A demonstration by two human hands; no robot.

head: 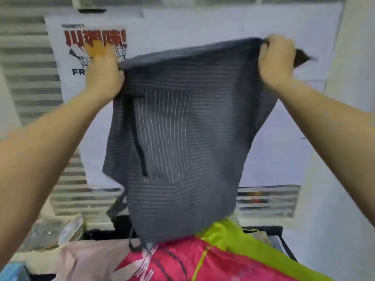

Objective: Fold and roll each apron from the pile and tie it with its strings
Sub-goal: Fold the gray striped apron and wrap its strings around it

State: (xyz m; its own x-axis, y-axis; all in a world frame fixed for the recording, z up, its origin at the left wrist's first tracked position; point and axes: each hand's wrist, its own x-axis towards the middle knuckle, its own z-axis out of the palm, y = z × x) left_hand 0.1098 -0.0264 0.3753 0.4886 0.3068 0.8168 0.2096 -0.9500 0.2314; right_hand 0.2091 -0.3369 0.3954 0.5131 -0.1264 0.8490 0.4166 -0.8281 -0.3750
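Observation:
A dark grey striped apron [203, 128] hangs in the air in front of me, held up by its top edge. My left hand [103, 76] grips the apron's upper left corner. My right hand [277, 57] grips the upper right corner, with a bit of cloth sticking out past it. A pocket with vertical stripes shows on the apron's front, and a dark string [139, 142] dangles along its left side. The apron's lower end reaches down to the pile [182, 262] of other cloth, red, pink and lime green.
A white sheet with red printed characters [95, 37] covers a slatted wall behind. A dark crate edge [284, 240] shows at the lower right. Clear plastic packaging [60, 232] lies at the lower left, beside a pale pink cloth [87, 258].

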